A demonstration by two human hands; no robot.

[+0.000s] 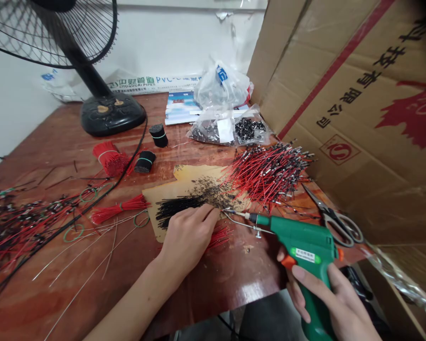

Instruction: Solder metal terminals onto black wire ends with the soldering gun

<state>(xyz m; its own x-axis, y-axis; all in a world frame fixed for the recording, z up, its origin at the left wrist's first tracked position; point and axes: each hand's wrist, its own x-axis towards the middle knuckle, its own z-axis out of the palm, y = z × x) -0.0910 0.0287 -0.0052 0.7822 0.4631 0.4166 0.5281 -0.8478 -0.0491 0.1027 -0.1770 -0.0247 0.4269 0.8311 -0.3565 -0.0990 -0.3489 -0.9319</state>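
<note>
My right hand (335,296) is wrapped around the handle of a green soldering gun (301,237), with fingers by its orange trigger (288,261). The gun points left, and its metal tip (230,210) reaches the fingertips of my left hand (193,227). Those fingers are pinched together over a stained yellowish board (159,194); what they hold is too small to make out. Black wires (179,208) lie in a row just beyond the left hand. Short red wires (220,236) show beneath its fingers, partly hidden.
A heap of red wires (270,173) sits behind the gun, near scissors (337,221). Bundled red wires (119,209) and black bundles (144,162) lie left of the board. Bags of small parts (250,130), a fan (110,113) and a large carton (358,118) border the table.
</note>
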